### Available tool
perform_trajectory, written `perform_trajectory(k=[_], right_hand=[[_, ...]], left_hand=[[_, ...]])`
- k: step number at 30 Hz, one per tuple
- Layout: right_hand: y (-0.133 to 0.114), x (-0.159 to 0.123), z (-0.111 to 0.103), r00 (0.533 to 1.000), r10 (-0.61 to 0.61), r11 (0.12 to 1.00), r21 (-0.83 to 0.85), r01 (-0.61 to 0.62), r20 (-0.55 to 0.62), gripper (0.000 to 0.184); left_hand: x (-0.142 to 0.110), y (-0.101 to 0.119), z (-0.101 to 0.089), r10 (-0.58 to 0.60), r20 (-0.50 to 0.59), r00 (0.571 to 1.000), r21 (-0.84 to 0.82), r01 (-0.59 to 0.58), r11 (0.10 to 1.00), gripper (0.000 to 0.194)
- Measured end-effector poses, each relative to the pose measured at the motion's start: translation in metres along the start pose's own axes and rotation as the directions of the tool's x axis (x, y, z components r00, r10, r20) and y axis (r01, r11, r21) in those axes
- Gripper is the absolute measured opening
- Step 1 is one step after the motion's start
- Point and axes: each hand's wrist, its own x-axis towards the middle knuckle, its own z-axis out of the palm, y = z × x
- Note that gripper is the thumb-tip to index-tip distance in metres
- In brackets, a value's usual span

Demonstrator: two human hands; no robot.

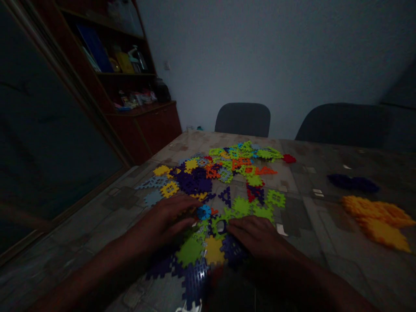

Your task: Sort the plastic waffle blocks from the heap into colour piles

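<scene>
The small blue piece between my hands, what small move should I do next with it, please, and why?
Perhaps pinch the blue piece with your left hand: it lies just beside that thumb and fingers, which are parted. The right hand seems less suited, as its fingertips are at the green piece with the round hole.
</scene>
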Motion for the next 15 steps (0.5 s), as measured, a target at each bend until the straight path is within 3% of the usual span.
perform_trajectory(k=[3, 5, 8, 11, 15], right_hand=[[-0.002, 0.011, 0.005, 0.998, -0.064, 0.998, 0.014, 0.064, 0.009, 0.058], [-0.003, 0.015, 0.006, 0.998, -0.07, 0.997, 0.011, 0.07, 0.005, 0.049], [-0.003, 0.015, 0.008, 0.996, -0.076, 0.997, -0.011, 0.076, -0.035, 0.05], [0.0, 0.012, 0.007, 0.995, -0.091, 0.996, -0.026, 0.09, -0.046, 0.061], [0.005, 0.008, 0.0, 0.998, -0.056, 0.998, 0.017, 0.056, -0.026, 0.061]], left_hand=[[-0.019, -0.012, -0.025, -0.067, 0.208, 0.976, -0.093, 0.088, 0.992, 0.033], [-0.04, -0.018, -0.029, -0.109, 0.299, 0.948, -0.138, 0.156, 0.978, 0.045], [-0.076, -0.027, -0.018, -0.201, 0.308, 0.93, -0.13, 0.251, 0.959, 0.067], [-0.105, -0.032, 0.0, -0.307, 0.263, 0.915, -0.021, 0.323, 0.946, 0.079], [-0.107, -0.02, 0.008, -0.352, 0.218, 0.91, 0.081, 0.342, 0.936, 0.065]])
